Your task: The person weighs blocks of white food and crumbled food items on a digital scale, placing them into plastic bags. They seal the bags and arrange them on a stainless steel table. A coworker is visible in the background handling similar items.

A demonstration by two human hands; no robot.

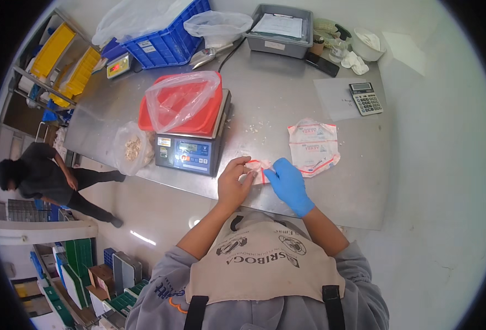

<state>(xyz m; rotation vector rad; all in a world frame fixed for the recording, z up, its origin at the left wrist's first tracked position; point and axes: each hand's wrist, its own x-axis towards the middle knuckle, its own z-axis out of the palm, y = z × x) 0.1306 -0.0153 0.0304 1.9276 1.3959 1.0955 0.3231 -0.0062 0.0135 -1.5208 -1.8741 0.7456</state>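
Between both hands, near the table's front edge, is a small white packet with red stripes (260,170). My bare left hand (235,181) pinches its left side. On its right side, my right hand (289,187), in a blue glove, grips with thumb and fingers. Just beyond the right hand lies a larger, flattened yeast packet (314,144) with red edges. Left of my hands stands a digital scale (189,154) carrying a red plastic tray (181,103) lined with a clear plastic bag. Beside the scale, a clear bag (133,148) holds pale flakes.
The steel table (267,90) bears scattered pale crumbs. Along its back are a blue crate (164,45), a metal scoop (205,57), a grey bin (278,45) with a clipboard, and a phone (322,64). A calculator (366,99) lies right. Another person (49,177) walks at the left.
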